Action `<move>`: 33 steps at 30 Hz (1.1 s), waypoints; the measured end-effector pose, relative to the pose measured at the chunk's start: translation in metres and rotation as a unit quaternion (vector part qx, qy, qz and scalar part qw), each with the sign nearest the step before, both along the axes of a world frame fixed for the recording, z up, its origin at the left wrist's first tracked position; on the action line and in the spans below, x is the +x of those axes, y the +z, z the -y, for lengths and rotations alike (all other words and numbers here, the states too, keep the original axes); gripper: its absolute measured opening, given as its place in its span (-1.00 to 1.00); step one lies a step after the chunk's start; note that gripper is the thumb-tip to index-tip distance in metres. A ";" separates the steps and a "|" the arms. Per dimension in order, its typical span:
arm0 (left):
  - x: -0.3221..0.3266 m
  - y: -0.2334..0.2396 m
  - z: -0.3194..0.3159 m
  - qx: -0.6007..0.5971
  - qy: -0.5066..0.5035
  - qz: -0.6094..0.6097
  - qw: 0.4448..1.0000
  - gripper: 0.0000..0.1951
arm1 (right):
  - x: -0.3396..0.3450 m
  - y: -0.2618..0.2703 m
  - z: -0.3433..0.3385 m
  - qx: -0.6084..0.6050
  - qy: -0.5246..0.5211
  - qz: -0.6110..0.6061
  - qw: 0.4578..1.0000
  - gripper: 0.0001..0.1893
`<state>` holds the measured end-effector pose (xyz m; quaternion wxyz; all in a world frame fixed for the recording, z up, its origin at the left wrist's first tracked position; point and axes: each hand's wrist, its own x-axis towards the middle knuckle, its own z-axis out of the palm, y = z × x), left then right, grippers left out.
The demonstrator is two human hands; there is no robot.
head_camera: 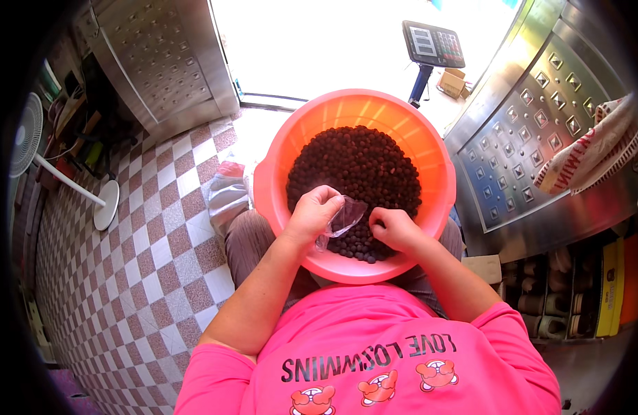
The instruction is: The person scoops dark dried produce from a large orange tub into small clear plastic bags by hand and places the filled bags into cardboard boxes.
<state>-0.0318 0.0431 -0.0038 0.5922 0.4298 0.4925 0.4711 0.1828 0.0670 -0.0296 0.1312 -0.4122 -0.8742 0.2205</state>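
A large orange-pink plastic basin (354,98) rests on my lap. It holds a heap of small round dark berries or beads (357,161); the picture does not settle which. My left hand (316,210) pinches the rim of a small clear plastic bag (347,217) between thumb and fingers. The bag's mouth gapes toward the right, over the front of the heap. Just right of the bag, my right hand (394,228) is low over the dark pieces with its fingers curled. Those fingers hide whether anything sits inside them.
Beyond the basin stands a platform scale with a keypad display (434,44), near a cardboard box (452,83). Metal doors (531,119) flank the bright doorway. A white fan (106,205) stands left on checkered tiles (158,249). A shoe rack (549,301) is at right.
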 end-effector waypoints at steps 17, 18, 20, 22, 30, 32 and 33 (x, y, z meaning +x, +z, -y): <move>0.004 0.008 0.007 0.006 -0.027 -0.038 0.999 -0.89 | -0.051 0.031 0.011 -0.706 -0.141 -0.543 0.432 -0.80; 0.005 0.007 0.007 0.016 -0.014 -0.043 0.999 -0.90 | -0.052 0.036 0.013 -0.696 -0.149 -0.527 0.464 -0.77; 0.004 0.001 0.005 0.032 0.000 -0.049 0.998 -0.90 | -0.051 0.038 0.013 -0.685 -0.157 -0.509 0.496 -0.74; 0.005 0.002 0.005 0.048 0.012 -0.055 0.997 -0.90 | -0.047 0.034 0.011 -0.663 -0.122 -0.492 0.550 -0.66; 0.002 0.006 0.006 -0.002 0.019 -0.066 0.998 -0.88 | -0.015 0.065 0.009 -0.500 -0.134 -0.383 0.765 -0.85; 0.003 0.006 0.006 -0.004 0.019 -0.059 0.998 -0.88 | -0.001 0.059 0.004 -0.334 -0.124 -0.233 0.905 -0.81; 0.003 0.007 0.006 -0.006 0.019 -0.054 0.998 -0.88 | 0.002 0.056 0.005 -0.335 -0.125 -0.234 0.904 -0.81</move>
